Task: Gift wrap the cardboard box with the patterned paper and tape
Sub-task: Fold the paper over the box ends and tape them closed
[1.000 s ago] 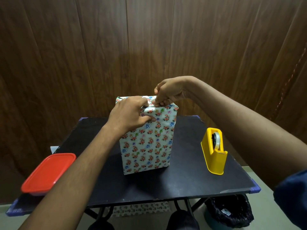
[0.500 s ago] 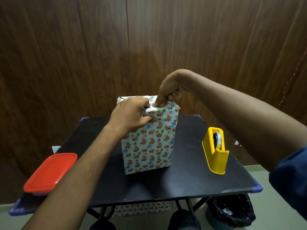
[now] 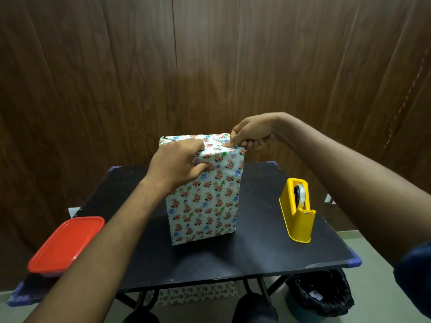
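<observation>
Both hands on wrapped box (image 3: 205, 194) top; no writing legible.

box (image 3: 205, 197) mid-table (image 3: 233, 264), dispenser (image 3: 297, 212) right (container (image 3: 66, 244) left)

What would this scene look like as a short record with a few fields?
Box: wrapped box, upright on black table, floral paper
Left hand: left hand grips the top near edge
Right hand: right hand pinches paper at the top right corner
Tape: yellow tape dispenser, right of box, untouched
Other: red-lidded container at table's left; black bin below
</observation>
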